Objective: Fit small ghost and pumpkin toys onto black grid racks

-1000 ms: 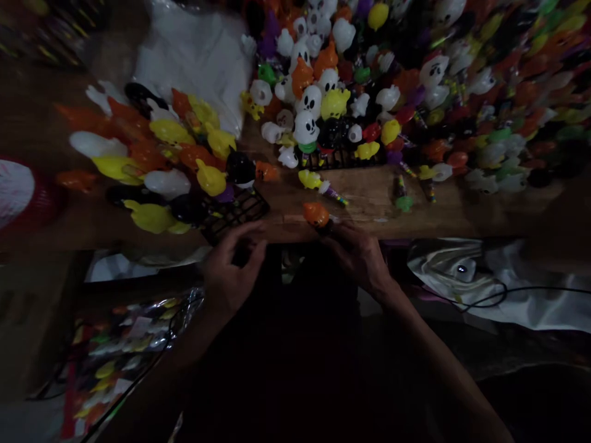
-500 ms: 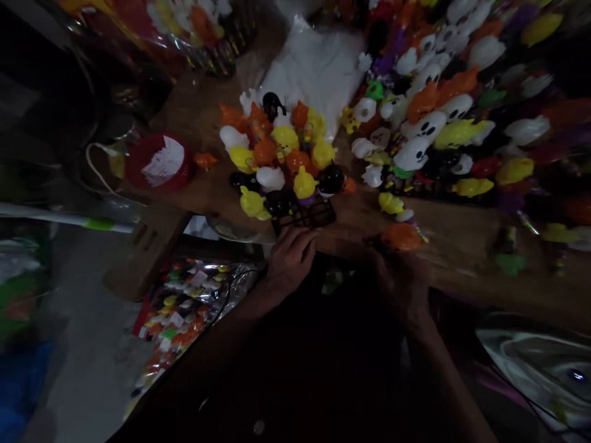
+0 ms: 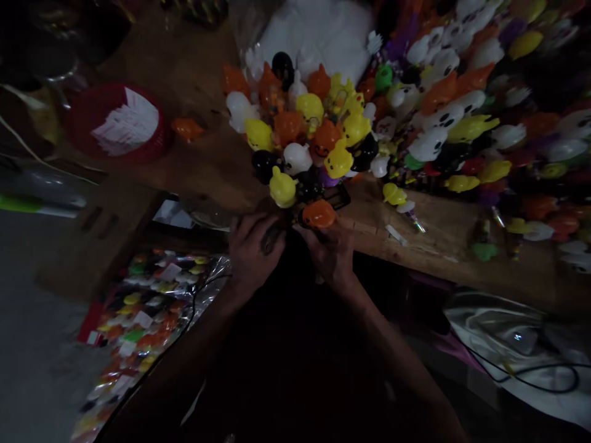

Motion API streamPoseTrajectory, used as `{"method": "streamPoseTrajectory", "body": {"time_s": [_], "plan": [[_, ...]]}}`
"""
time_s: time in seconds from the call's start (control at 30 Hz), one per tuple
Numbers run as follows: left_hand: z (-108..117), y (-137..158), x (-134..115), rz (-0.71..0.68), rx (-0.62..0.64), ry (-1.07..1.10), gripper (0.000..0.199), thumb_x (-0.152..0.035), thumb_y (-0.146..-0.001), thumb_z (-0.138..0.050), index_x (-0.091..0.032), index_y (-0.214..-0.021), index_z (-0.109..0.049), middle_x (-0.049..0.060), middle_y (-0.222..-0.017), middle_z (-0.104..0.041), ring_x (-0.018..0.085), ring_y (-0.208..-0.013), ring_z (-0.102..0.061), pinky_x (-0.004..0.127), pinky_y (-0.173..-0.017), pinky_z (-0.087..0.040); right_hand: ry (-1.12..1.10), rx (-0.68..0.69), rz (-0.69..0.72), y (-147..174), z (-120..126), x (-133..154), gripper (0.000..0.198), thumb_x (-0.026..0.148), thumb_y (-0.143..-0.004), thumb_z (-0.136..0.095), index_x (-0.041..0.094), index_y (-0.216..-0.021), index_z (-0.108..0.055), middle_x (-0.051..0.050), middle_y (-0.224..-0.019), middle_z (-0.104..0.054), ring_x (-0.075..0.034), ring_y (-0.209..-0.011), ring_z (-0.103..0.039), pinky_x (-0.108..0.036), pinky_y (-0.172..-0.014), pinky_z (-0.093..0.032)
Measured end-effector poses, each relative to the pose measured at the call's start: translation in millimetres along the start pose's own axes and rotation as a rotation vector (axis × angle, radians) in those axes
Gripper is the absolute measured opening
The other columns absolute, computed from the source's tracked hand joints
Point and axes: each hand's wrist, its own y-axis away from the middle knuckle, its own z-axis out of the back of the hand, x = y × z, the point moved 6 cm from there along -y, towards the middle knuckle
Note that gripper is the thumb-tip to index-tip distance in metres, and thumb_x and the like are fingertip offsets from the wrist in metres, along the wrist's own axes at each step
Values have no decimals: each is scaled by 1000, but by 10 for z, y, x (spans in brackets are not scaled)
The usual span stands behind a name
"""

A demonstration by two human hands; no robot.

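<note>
At a dim wooden table (image 3: 207, 169), the right hand (image 3: 335, 253) grips an orange toy (image 3: 319, 213), the left hand (image 3: 252, 253) curled, contents unclear.

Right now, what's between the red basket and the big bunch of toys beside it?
In the head view, one small orange toy lies between the red basket and the bunch of toys, on the wooden table.

There are 1 red basket (image 3: 161, 132), 1 held orange toy (image 3: 319, 213) and heaped toys (image 3: 297, 158) too crowded to count.
</note>
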Motion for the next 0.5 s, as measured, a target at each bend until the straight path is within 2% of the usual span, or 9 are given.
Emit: {"method": "streamPoseTrajectory", "body": {"time_s": [0.17, 0.37, 0.5], "plan": [[-198, -62, -60, 2, 26, -1, 25, -26, -88, -70, -23, -112, -75, 7, -107, -74, 26, -100, -63, 44, -93, -46, 117, -15, 76, 20, 4, -47, 16, 35, -96, -68, 22, -88, -74, -3, -80, -73, -20, -75, -65, -35, -73, -52], [-302, -44, -58, 56, 22, -85, 10, -25, -82, -71, -23, -91, -73, 6, -96, -73, 29, -96, -62, 44, -84, -46, 250, -50, 274, 35, 11, 137, 19, 29, -101, -61, 20, -85, -68, -2, -73, -67, -17, -68, -60, -31, -67, -49], [-332, -98, -30, 67, 75, -21, 12, -16, -82, -66, -23, -91, -71, 5, -106, -74, 29, -107, -66, 45, -92, -50, 233, 71, 273, -5, -73, 140, 24, 31, -104, -55, 19, -86, -67, -4, -75, -67, -17, -72, -60, -32, -73, -50]]}}
